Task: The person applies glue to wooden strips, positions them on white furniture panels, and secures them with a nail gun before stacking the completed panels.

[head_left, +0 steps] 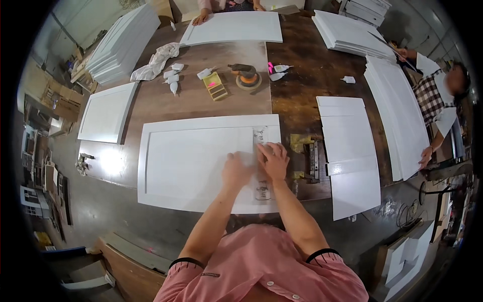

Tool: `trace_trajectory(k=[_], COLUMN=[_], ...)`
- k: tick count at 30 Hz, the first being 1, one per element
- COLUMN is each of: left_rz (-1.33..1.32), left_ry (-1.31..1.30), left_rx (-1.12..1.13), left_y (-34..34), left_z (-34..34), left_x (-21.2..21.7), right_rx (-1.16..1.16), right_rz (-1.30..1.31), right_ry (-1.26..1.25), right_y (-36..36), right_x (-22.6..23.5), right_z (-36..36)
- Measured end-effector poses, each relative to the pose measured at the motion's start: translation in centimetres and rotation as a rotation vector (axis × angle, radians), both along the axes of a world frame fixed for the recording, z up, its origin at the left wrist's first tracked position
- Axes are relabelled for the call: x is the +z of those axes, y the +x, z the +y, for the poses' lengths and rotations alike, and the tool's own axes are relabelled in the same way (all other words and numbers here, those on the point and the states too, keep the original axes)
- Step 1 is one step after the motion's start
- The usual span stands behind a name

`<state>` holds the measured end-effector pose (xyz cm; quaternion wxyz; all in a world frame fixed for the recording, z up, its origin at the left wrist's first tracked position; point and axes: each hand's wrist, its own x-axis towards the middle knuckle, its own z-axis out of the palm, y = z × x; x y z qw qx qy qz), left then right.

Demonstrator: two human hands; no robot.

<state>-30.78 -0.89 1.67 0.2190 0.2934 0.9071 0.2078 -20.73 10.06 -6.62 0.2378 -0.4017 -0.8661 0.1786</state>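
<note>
A white framed panel (196,166) lies on the table in front of me. Across its right end runs a narrow strip (262,190), greyish and see-through looking, with dark markings. My right hand (274,160) rests on the strip's edge, fingers spread and bent, pressing down. Just left of it, my left hand (237,170) is closed and low over the panel face. Its fingers are partly hidden and slightly blurred, so whatever they hold does not show.
An orange and black sander (246,76), a yellow box (216,86) and several white glue bottles (172,79) stand beyond the panel. White boards (347,131) lie to the right, with metal clamp-like hardware (314,161) beside them. Panel stacks (123,43) flank the table. Two co-workers handle other panels (234,27).
</note>
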Motion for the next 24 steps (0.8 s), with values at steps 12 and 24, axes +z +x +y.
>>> trace_trajectory(k=[12, 24], left_rz=[0.081, 0.210], left_ry=[0.031, 0.236], left_rx=[0.068, -0.080], left_y=[0.6, 1.6], left_z=[1.7, -1.3], left_x=[-3.5, -6.3], right_rx=[0.004, 0.027], right_rz=[0.031, 0.067], right_ry=[-0.065, -0.107], right_y=[0.3, 0.0], right_x=[1.0, 1.3], right_z=[0.3, -0.6])
